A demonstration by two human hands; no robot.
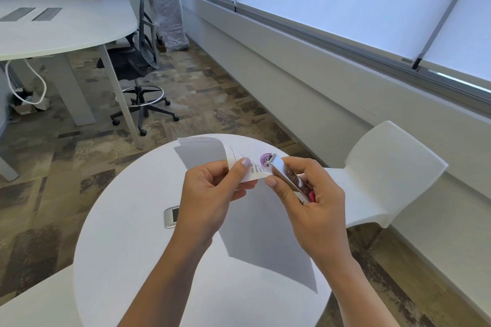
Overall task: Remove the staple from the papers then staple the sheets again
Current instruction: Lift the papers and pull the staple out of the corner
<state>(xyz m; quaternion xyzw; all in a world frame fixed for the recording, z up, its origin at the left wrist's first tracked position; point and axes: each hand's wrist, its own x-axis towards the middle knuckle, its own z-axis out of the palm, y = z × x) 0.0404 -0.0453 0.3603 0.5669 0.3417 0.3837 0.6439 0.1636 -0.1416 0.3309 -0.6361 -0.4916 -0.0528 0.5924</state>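
Hands meet above the round white table: left hand pinches the curled corner of the white printed paper sheets, thumb flat on top, fingers curled beneath. Right hand wraps thumb and fingers round the shiny silver stapler with a red tail, wrist cocked, nose tilted up right at that pinched corner

Curled white papers, held aloft, with a silver stapler at their printed corner.

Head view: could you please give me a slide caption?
Left hand pinches papers while right hand holds a stapler at their edge above a table.
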